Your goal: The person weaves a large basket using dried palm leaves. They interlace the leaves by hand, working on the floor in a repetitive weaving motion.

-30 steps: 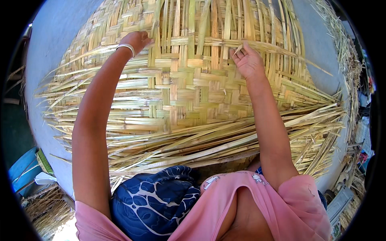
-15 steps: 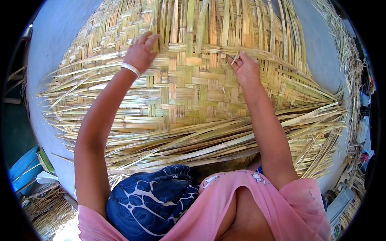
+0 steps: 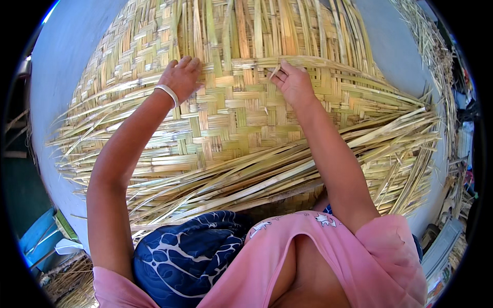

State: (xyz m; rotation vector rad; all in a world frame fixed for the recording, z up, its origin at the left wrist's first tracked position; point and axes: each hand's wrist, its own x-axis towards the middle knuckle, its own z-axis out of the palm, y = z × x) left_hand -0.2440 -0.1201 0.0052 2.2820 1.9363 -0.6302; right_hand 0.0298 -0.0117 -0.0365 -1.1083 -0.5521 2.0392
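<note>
A large woven mat [image 3: 226,136] of split cane strips lies spread beneath both my hands. My left hand [image 3: 179,79], with a white bangle on the wrist, rests on the weave at the left, fingers stretched out and holding nothing. To the right, my right hand [image 3: 295,83] pinches a thin cane strip [image 3: 276,71] between thumb and fingers, beside a crosswise strip [image 3: 318,62]. Long unwoven strips [image 3: 241,31] run away from me at the far side, beyond my hands.
A bundle of loose strips [image 3: 257,177] lies across the mat's near side. Grey floor [image 3: 393,56] surrounds the mat. Along the right edge sits a heap of cane scraps [image 3: 429,43]. A blue container [image 3: 40,238] stands at lower left, and blue patterned cloth [image 3: 190,262] covers my leg.
My left hand has come nearer me and rightward over the mat, toward the right hand. The right hand keeps its pinch at about the same place on the weave. The view has shifted slightly.
</note>
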